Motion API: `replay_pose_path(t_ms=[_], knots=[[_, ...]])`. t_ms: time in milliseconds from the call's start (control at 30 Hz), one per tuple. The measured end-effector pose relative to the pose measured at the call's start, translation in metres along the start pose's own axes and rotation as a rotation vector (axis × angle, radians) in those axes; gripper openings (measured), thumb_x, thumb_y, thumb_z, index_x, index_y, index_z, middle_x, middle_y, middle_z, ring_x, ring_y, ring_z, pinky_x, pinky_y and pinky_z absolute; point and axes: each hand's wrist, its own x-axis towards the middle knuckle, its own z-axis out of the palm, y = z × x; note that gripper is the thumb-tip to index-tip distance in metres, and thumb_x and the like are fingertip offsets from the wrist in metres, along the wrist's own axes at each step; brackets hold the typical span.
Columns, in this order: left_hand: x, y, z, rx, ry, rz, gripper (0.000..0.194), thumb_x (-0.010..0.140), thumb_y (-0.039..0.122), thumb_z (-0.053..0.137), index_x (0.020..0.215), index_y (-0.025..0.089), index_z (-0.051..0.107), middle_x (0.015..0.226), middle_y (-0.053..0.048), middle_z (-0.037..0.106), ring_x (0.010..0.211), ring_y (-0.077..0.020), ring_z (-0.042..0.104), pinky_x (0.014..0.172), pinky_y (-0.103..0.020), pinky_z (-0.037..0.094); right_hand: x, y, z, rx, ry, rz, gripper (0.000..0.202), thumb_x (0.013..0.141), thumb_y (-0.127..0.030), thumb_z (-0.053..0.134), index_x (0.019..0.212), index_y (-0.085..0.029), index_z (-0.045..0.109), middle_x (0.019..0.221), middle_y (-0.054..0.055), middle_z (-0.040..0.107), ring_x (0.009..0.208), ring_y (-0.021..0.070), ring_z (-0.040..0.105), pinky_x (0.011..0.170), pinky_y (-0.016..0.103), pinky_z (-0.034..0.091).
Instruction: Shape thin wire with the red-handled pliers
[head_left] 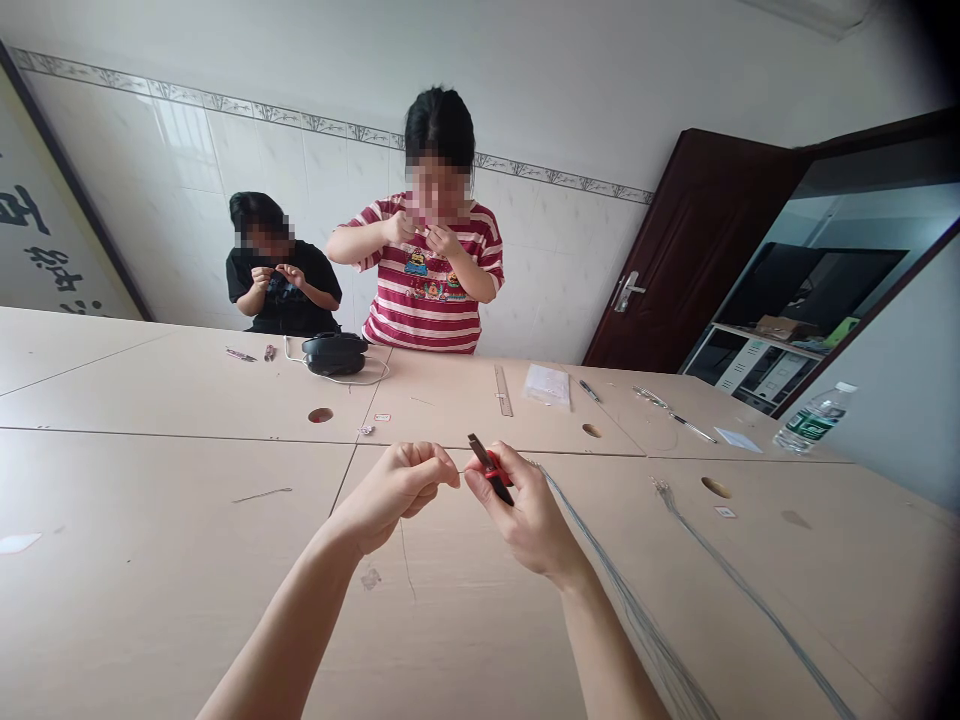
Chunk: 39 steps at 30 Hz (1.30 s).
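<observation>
My left hand (405, 490) is closed in a pinch, and a short bit of thin wire (460, 473) shows between its fingertips and my right hand. A fine dark strand (408, 565) runs down below the left hand; whether it joins the pinched wire I cannot tell. My right hand (525, 515) is wrapped round a small black-and-red hand tool (493, 472), its dark end pointing up and left. The fingers hide much of the tool, so its exact kind is unclear. Both hands are above the table, almost touching. Just right of them lies a bundle of long grey wires (622, 585).
A second wire bundle (739, 570) lies farther right, and a loose wire (262, 495) on the left. Across the table (150, 580) are a ruler (502, 390), a clear packet (547, 386), a black case (334, 354) and a water bottle (814, 420). Two people (431, 270) work opposite.
</observation>
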Motion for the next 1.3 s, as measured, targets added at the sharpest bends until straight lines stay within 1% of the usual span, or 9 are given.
replay_pose_path(t_ms=[167,267,367,467,700,867,1100,1200,1300], knots=[[-0.003,0.004,0.003,0.059,0.022,0.024,0.02,0.085,0.032,0.055,0.075,0.016,0.063,0.053,0.009,0.024,0.047,-0.0058,0.018,0.047,-0.023,0.016,0.0,0.002,-0.001,-0.022,0.018,0.019,0.019,0.094,-0.036,0.048,0.083,-0.021,0.049,0.078,0.0,0.053,0.072,0.0145,0.05,0.065,0.026,0.038],[-0.005,0.007,0.002,0.055,0.092,0.046,0.023,0.087,0.035,0.053,0.091,0.017,0.068,0.059,0.006,0.044,0.051,-0.0072,0.043,0.053,-0.022,0.037,0.002,0.007,0.0,-0.019,0.034,0.038,0.019,0.094,-0.037,0.047,0.084,-0.021,0.048,0.076,-0.001,0.05,0.07,0.014,0.048,0.064,0.026,0.037],[-0.005,0.007,-0.003,0.012,0.112,0.062,0.03,0.088,0.041,0.055,0.1,0.018,0.069,0.087,-0.004,0.067,0.086,-0.0172,0.065,0.082,-0.031,0.05,0.003,0.012,0.002,-0.029,0.052,0.049,0.02,0.094,-0.038,0.047,0.084,-0.021,0.048,0.075,-0.001,0.048,0.068,0.0135,0.046,0.063,0.026,0.037],[-0.006,0.007,-0.014,-0.048,0.139,0.112,0.031,0.087,0.044,0.059,0.099,0.018,0.071,0.113,-0.009,0.068,0.112,-0.0227,0.061,0.1,-0.033,0.045,0.004,0.015,0.002,-0.044,0.081,0.058,0.021,0.094,-0.039,0.047,0.084,-0.021,0.048,0.074,-0.002,0.047,0.065,0.0128,0.044,0.061,0.026,0.036],[-0.016,0.013,-0.057,-0.268,0.238,0.183,0.023,0.082,0.038,0.065,0.086,0.016,0.071,0.094,-0.009,0.073,0.094,-0.0221,0.068,0.084,-0.03,0.056,0.005,0.018,-0.008,-0.046,0.146,0.084,0.023,0.093,-0.04,0.046,0.08,-0.021,0.044,0.065,-0.006,0.036,0.055,0.0104,0.034,0.053,0.024,0.031],[-0.018,0.013,-0.082,-0.29,0.731,0.167,0.007,0.067,0.019,0.064,0.069,0.012,0.064,0.067,-0.007,0.067,0.07,-0.021,0.068,0.07,-0.033,0.058,0.006,0.025,-0.015,-0.072,0.208,0.108,0.023,0.093,-0.041,0.046,0.082,-0.021,0.047,0.064,-0.005,0.037,0.054,0.0105,0.033,0.052,0.024,0.029],[-0.024,0.017,-0.104,-0.461,1.298,0.448,0.027,0.061,0.004,0.055,0.084,0.018,0.056,0.083,0.001,0.062,0.079,-0.012,0.066,0.094,-0.036,0.051,0.006,0.027,-0.018,-0.098,0.206,0.119,0.023,0.092,-0.042,0.047,0.08,-0.022,0.046,0.064,-0.005,0.037,0.055,0.0108,0.033,0.053,0.024,0.029],[-0.028,0.021,-0.104,-0.577,1.377,0.533,0.032,0.056,-0.001,0.051,0.083,0.017,0.057,0.086,-0.001,0.061,0.077,-0.0118,0.065,0.094,-0.038,0.052,0.006,0.024,-0.015,-0.102,0.192,0.113,0.023,0.092,-0.041,0.046,0.08,-0.022,0.045,0.063,-0.006,0.036,0.054,0.0108,0.032,0.052,0.024,0.03],[-0.027,0.023,-0.095,-0.583,1.233,0.536,0.03,0.059,0.002,0.054,0.087,0.014,0.061,0.096,-0.007,0.064,0.09,-0.0183,0.066,0.096,-0.043,0.05,0.006,0.02,-0.012,-0.118,0.17,0.092,0.023,0.093,-0.041,0.045,0.079,-0.022,0.045,0.063,-0.005,0.038,0.054,0.0109,0.034,0.053,0.024,0.031]])
